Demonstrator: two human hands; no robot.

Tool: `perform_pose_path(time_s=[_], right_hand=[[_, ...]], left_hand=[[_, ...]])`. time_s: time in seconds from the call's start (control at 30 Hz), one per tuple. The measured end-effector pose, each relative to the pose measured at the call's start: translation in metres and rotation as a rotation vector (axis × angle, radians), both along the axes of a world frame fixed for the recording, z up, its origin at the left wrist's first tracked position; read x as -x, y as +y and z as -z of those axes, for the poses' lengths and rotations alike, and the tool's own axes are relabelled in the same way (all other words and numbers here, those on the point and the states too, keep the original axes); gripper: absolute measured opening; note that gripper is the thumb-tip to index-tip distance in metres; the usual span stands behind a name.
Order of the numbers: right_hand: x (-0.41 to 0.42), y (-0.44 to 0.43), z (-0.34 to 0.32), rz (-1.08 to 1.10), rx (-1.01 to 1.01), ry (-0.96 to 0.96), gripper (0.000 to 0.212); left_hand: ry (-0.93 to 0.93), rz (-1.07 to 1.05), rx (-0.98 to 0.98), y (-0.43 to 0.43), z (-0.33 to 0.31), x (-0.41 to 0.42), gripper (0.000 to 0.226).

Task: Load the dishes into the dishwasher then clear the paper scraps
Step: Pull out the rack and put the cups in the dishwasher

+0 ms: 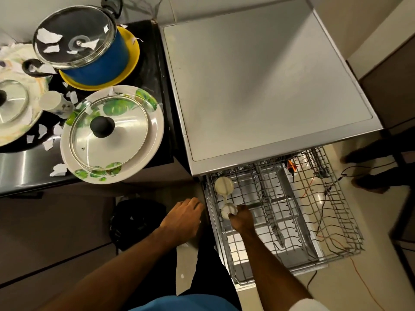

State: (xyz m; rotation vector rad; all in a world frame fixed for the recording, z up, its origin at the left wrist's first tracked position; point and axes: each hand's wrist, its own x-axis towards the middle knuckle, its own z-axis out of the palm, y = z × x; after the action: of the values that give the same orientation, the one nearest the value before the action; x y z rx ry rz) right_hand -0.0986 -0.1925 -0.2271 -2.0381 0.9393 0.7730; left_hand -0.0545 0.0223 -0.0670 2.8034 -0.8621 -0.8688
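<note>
Paper scraps litter the counter around blue pot and leafy plate.

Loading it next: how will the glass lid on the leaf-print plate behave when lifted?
The glass lid is probably fragile, its metal rim likely slippery; the black knob looks the surer grip. Loose on the leaf-print plate, it may slide if pushed.

Probably a home kitchen: dishwasher beside counter with blue pot.
</note>
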Motion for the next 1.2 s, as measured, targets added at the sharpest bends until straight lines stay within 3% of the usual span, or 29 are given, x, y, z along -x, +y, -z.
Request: perform_pose_path(time_s=[0.17, 0.27, 0.57, 0.77, 0.97, 1.2], right_hand=[[0.004, -0.008, -0.042, 0.049, -0.110, -0.032, 0.030], [-0.002, 0.004, -0.078, 0.112, -0.166, -0.167, 0.034], [-0.037, 0.061, -0.202, 0.036, -0.319, -0.550, 0.027], [-0.064, 0.104, -0.263, 0.087, -0.453, -0.658, 0.024], [-0.076, 0.149, -0.296, 0.072, -0.505, -0.688, 0.025], [-0.083, 0.191, -0.298, 0.069, -0.520, -0.709, 0.025]], left_hand=[[-0.011, -0.018, 0.049, -0.002, -0.017, -0.004, 0.053], [-0.022, -0.060, 0.123, 0.000, -0.034, -0.009, 0.051], [-0.211, -0.183, 0.386, 0.039, -0.089, -0.043, 0.049], [-0.357, -0.330, 0.526, 0.087, -0.118, -0.066, 0.048], [-0.558, -0.561, 0.530, 0.152, -0.136, -0.111, 0.057], [-0.586, -0.749, 0.420, 0.235, -0.133, -0.167, 0.059]])
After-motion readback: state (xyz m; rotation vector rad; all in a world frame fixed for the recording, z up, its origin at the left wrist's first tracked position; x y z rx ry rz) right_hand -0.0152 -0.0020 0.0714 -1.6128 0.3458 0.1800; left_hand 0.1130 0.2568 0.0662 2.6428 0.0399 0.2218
